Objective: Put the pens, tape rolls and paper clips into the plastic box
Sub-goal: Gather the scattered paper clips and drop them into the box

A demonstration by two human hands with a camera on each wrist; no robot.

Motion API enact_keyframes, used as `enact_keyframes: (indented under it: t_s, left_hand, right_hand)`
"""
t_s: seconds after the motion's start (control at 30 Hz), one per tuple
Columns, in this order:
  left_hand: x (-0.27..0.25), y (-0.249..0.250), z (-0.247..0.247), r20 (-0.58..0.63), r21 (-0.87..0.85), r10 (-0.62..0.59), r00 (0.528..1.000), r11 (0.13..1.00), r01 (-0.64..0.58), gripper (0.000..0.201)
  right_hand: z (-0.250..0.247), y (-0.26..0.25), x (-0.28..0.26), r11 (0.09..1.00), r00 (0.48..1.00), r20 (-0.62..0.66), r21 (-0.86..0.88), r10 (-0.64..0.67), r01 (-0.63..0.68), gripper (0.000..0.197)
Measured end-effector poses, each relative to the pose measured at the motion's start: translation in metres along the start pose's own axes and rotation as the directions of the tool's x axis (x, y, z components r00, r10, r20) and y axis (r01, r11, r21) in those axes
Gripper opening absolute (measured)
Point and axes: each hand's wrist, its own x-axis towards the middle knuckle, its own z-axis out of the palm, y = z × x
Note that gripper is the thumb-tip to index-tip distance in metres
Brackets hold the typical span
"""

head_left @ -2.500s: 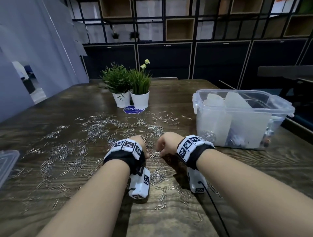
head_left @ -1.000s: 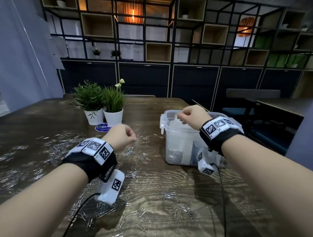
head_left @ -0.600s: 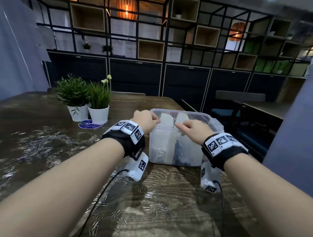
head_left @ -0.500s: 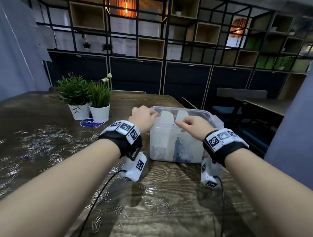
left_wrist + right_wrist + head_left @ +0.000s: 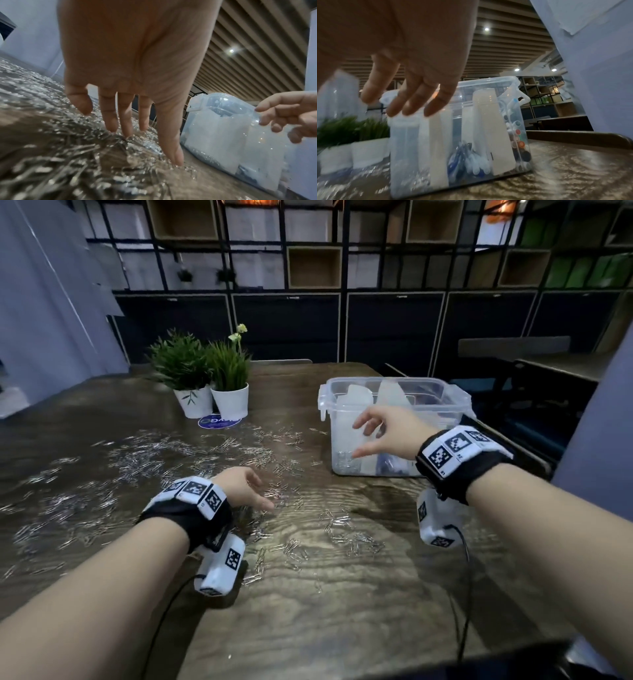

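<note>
Several silver paper clips (image 5: 137, 463) lie scattered over the dark wooden table (image 5: 342, 611), with more in the near middle (image 5: 342, 529). The clear plastic box (image 5: 394, 380) stands open at the right. White upright partitions divide it, and it holds clips (image 5: 346, 462) and pens (image 5: 518, 143). My left hand (image 5: 260, 491) hangs palm down over the clips; in the left wrist view its straight fingertips (image 5: 176, 159) touch them. In front of the box's near wall (image 5: 505, 108) my right hand (image 5: 363, 436) hovers with its fingers spread and empty.
Two potted plants (image 5: 195, 378) (image 5: 229, 385) in white pots stand at the back middle by a blue round sticker (image 5: 219, 421). The table's right edge (image 5: 513, 450) runs just past the box, with dark chairs beyond.
Half a second ago both hands were at the box's rim. The left hand has dropped back to the clips on the table; the right has pulled back and opened.
</note>
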Motion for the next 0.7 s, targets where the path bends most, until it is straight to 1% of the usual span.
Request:
enact_keyframes:
  t_s: [0.03, 0.1, 0.13, 0.2, 0.27, 0.33, 0.4, 0.47, 0.5, 0.57, 0.7]
  left_hand:
    - [-0.001, -0.003, 0.003, 0.020, 0.007, -0.012, 1.000, 1.000, 0.012, 0.068]
    - [-0.001, -0.007, 0.006, 0.038, 0.018, -0.025, 0.999, 1.000, 0.025, 0.070]
    - [-0.001, -0.007, 0.008, 0.037, 0.017, -0.023, 0.999, 1.000, 0.023, 0.069]
    - [0.000, -0.007, 0.010, 0.029, 0.011, -0.017, 0.999, 1.000, 0.017, 0.063]
    - [0.004, -0.006, 0.011, 0.017, 0.002, -0.011, 1.000, 1.000, 0.011, 0.056]
    - [0.007, -0.005, 0.011, 0.012, -0.001, -0.009, 1.000, 1.000, 0.009, 0.047]
    - [0.011, -0.005, 0.011, 0.022, 0.003, -0.011, 1.000, 1.000, 0.011, 0.036]
    - [0.015, -0.004, 0.011, 0.032, 0.025, -0.009, 0.999, 1.000, 0.008, 0.023]
    - [0.016, -0.003, 0.010, 0.035, 0.041, -0.008, 0.999, 0.999, 0.007, 0.020]
    - [0.018, -0.002, 0.009, 0.044, 0.093, -0.003, 0.999, 0.996, -0.001, 0.025]
    - [0.019, 0.004, 0.008, 0.058, 0.234, 0.016, 0.998, 0.972, -0.029, 0.026]
  right_hand:
    - [0.008, -0.003, -0.002, 0.998, 0.994, 0.105, -0.052, 0.030, -0.025, 0.058]
    - [0.026, -0.007, -0.007, 0.982, 0.955, 0.278, -0.179, 0.101, -0.052, 0.071]
    - [0.036, -0.009, -0.009, 0.972, 0.933, 0.334, -0.231, 0.132, -0.055, 0.076]
    - [0.055, -0.009, -0.011, 0.955, 0.901, 0.398, -0.290, 0.174, -0.056, 0.084]
    - [0.071, -0.008, -0.010, 0.948, 0.890, 0.415, -0.313, 0.189, -0.056, 0.082]
    - [0.083, -0.007, -0.006, 0.938, 0.897, 0.402, -0.344, 0.184, -0.038, 0.075]
    - [0.090, -0.007, -0.002, 0.937, 0.904, 0.397, -0.349, 0.158, -0.010, 0.059]
    - [0.092, -0.007, 0.002, 0.957, 0.902, 0.417, -0.291, 0.117, 0.010, 0.038]
    - [0.093, -0.007, 0.004, 0.965, 0.899, 0.428, -0.260, 0.099, 0.018, 0.032]
    - [0.093, -0.007, 0.006, 0.973, 0.899, 0.433, -0.227, 0.065, 0.039, 0.024]
    - [0.092, -0.007, 0.010, 0.976, 0.899, 0.438, -0.206, 0.024, 0.074, 0.025]
